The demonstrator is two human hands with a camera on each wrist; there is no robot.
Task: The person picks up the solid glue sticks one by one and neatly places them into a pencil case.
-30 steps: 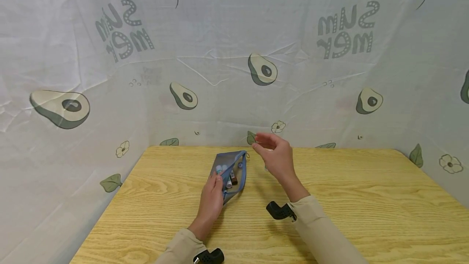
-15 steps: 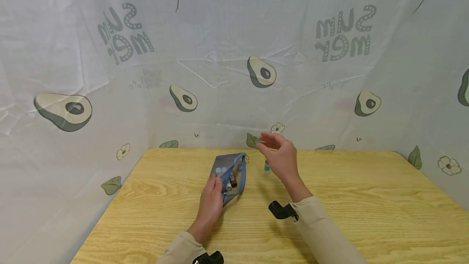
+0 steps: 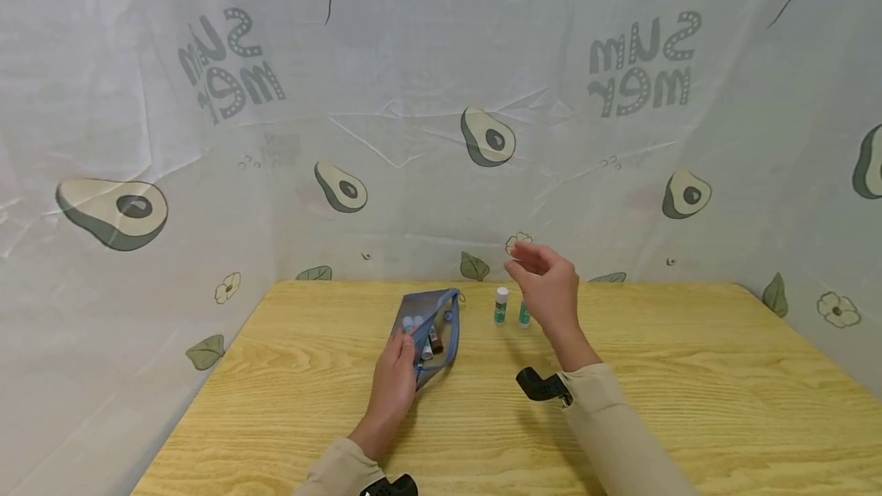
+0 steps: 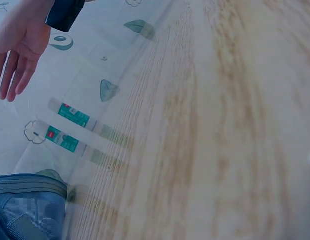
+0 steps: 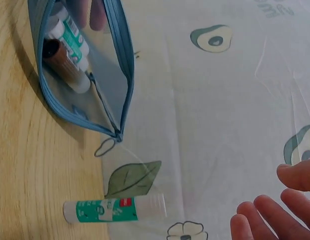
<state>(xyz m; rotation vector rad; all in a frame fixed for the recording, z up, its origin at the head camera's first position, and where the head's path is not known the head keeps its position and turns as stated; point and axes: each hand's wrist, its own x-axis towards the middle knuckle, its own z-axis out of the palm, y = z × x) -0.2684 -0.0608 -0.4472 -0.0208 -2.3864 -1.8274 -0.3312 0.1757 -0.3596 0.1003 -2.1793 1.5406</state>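
My left hand [image 3: 394, 381] grips the near side of a blue mesh zipper pouch [image 3: 451, 339], thumb on top, and its zipped mouth gapes toward the right. Inside lie several tubes, among them glue sticks [image 5: 70, 37] with green labels and a stick with a brown end [image 5: 62, 62]. Two white-capped glue sticks stand upright on the table right of the pouch: one glue stick [image 3: 500, 306] in full view, the other glue stick [image 3: 524, 317] partly behind my right hand [image 3: 551, 293]. That hand is raised above them, fingers loosely bent, holding nothing.
The wood-grain table [image 3: 654, 373] ends at a pale curtain [image 3: 413, 228] printed with avocados, which rises behind it and along both sides. Each wrist wears a black camera, such as the wrist camera [image 3: 540, 385] on the right.
My right hand has moved to the right and away from the pouch, uncovering the two standing glue sticks. My left hand keeps its hold on the pouch.
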